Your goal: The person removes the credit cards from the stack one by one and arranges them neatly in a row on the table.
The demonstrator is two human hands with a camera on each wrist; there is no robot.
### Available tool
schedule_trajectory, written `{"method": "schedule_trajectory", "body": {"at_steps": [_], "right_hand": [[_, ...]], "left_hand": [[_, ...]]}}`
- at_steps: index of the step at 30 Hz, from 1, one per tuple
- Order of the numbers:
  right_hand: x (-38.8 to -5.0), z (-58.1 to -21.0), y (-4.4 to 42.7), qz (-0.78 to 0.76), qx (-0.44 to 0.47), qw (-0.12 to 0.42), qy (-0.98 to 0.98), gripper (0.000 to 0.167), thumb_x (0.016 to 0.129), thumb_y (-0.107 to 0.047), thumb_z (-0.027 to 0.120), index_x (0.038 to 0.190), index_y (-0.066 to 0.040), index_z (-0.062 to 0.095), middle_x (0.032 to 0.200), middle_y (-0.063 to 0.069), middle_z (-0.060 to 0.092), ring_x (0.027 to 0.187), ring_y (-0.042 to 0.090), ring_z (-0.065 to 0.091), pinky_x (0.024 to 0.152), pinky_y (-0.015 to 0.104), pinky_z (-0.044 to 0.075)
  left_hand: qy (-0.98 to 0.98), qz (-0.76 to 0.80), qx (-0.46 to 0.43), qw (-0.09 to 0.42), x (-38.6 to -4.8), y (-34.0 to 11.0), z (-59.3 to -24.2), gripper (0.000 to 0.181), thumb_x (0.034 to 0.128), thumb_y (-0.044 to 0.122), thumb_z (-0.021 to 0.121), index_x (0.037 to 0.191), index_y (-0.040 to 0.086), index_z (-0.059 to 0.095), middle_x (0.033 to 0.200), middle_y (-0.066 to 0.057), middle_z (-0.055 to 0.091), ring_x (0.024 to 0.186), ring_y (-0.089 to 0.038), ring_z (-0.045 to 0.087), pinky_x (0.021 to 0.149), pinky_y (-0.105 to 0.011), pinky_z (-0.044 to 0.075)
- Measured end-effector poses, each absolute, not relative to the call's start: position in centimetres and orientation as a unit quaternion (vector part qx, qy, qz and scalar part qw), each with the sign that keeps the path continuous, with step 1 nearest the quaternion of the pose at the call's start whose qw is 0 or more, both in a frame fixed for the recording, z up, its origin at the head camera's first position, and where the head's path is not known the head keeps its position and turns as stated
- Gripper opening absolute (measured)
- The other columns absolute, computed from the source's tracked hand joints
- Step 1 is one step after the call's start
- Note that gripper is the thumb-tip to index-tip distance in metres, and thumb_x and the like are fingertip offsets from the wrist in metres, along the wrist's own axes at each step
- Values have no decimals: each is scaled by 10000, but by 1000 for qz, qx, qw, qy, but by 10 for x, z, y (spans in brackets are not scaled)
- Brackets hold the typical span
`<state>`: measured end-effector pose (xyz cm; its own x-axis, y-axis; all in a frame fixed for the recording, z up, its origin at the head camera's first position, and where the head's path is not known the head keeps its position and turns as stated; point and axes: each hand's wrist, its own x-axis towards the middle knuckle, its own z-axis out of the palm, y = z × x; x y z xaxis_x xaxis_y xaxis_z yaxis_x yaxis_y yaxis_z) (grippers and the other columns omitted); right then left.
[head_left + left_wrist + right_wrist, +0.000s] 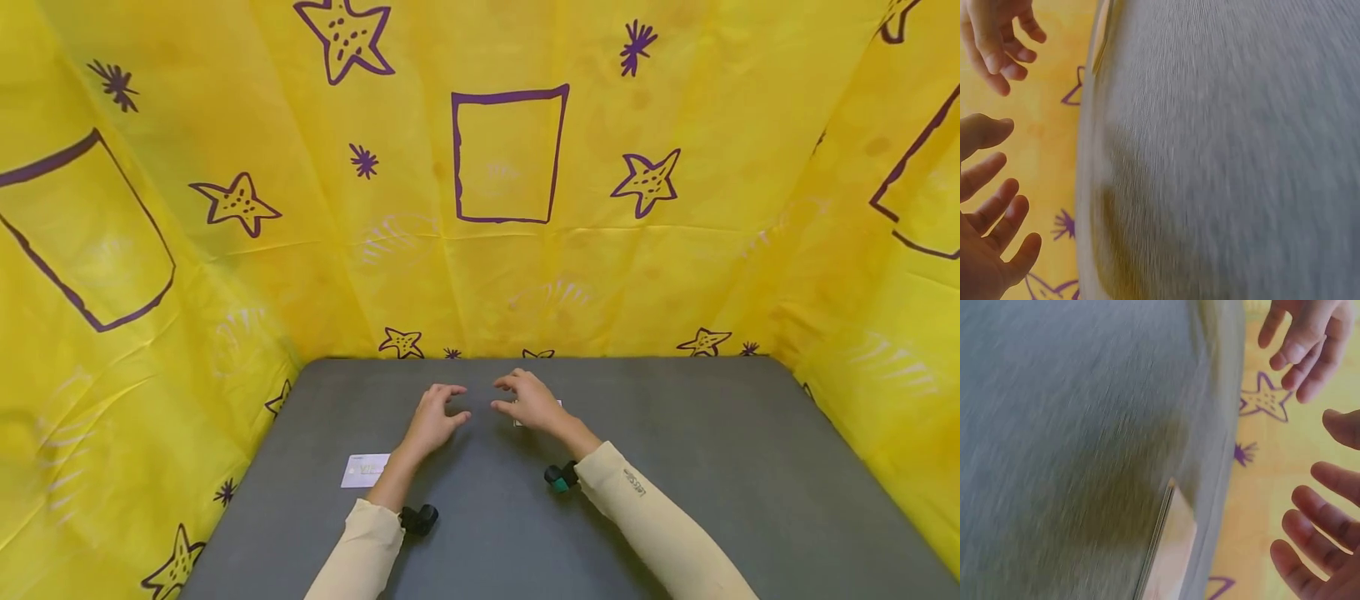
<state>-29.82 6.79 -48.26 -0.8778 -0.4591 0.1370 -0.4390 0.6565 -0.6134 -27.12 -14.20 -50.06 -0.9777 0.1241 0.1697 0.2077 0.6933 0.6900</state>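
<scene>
Both hands hover over the far middle of the grey table, palms partly facing, with a gap between them. The left hand (433, 421) has its fingers spread and loosely bent, holding nothing. Opposite it, the right hand (531, 400) is likewise spread and holds nothing. Beneath the right hand lies a flat, pale stack with layered edges (1171, 550), mostly hidden in the head view; whether it is cards or a small box I cannot tell. A white card (363, 469) with faint "VIP" lettering lies beside the left wrist, its right end covered by the forearm.
The grey table (675, 467) has rounded far corners. A yellow cloth (495, 283) with purple stars and outlined shapes stands behind it and along both sides. Black wrist cameras (418, 520) sit under both forearms, close above the tabletop.
</scene>
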Motion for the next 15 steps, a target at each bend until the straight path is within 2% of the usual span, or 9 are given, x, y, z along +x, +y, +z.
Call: {"method": "schedule_trajectory", "body": {"at_steps": [15], "right_hand": [[-299,-492,117,-332,-229,0,915,398,886,-221,703,1207,8,649,1102,211,604,1015,357,578,864,496,482]], "left_hand": [[-916,-377,-138,14,-283,-98,-511,425,829,153,749,1219,35,628,1204,-173,582,1139,-343,524,979,-501,434]]}}
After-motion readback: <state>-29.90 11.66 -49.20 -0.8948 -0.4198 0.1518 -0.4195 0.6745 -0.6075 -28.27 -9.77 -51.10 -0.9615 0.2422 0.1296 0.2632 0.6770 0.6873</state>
